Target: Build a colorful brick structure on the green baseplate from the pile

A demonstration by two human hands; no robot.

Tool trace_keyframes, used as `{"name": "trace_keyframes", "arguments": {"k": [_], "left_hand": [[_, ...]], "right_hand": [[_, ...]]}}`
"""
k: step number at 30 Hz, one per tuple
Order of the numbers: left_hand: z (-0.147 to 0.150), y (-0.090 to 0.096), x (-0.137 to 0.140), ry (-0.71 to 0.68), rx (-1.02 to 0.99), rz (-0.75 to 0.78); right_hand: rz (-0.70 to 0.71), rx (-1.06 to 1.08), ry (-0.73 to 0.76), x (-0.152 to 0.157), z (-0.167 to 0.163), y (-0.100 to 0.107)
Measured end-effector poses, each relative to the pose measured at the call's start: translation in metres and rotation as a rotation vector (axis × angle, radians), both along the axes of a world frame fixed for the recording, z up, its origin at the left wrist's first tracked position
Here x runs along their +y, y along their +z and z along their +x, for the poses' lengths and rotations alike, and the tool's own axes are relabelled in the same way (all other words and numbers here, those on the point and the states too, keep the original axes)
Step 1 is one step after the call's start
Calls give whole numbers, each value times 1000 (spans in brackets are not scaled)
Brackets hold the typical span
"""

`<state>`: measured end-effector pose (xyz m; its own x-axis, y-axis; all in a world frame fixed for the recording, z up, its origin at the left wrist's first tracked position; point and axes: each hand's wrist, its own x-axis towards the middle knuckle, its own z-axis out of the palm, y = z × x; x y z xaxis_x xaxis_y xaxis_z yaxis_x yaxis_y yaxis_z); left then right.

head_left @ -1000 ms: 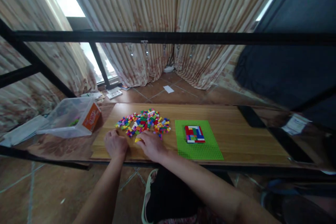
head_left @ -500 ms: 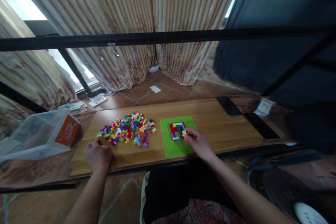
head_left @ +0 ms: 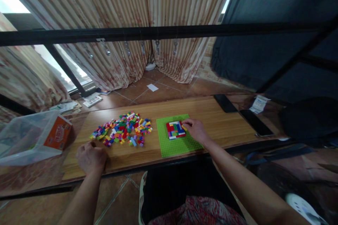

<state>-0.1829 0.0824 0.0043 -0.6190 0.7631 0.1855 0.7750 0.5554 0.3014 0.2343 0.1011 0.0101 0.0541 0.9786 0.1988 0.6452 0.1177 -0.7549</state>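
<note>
My right hand (head_left: 194,129) pinches a small yellow toy brick (head_left: 183,127) at the right edge of a low, square brick build (head_left: 175,130). Red, white, blue and green pieces make up the build, which sits on a green studded baseplate (head_left: 164,149). My fingers partly cover the yellow brick, so I cannot tell whether it is pressed on. On the left of the wooden board, my left hand (head_left: 91,156) rests loosely closed, with no brick visible in it. Just beyond it spreads a pile of loose coloured bricks (head_left: 124,129).
A clear plastic bin (head_left: 31,140) with an orange label stands left of the wooden board (head_left: 221,130). Two dark phone-like slabs (head_left: 225,103) lie at the right. A black metal bar (head_left: 158,32) crosses beyond the board, before the curtains. A round fan-like object (head_left: 303,207) is at lower right.
My right hand has shifted the yellow brick up along the build's right side, and more of the build shows. My left hand stays resting by the pile. The whole view has shifted slightly.
</note>
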Motion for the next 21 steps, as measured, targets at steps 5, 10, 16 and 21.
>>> {"name": "trace_keyframes", "arguments": {"k": [5,10,16,21], "left_hand": [[4,4,-1,-1,-10,-10],[3,4,0,14,-16,-8],[3,5,0,3,-49,-3],[5,6,-1,30,-46,3]], "right_hand": [[22,-74,3,-1,6,-10],[-42,-68,-34,-2,13,-16],[-109,-160,24,-4,23,-10],[-91,-289,29,-7,24,-7]]}}
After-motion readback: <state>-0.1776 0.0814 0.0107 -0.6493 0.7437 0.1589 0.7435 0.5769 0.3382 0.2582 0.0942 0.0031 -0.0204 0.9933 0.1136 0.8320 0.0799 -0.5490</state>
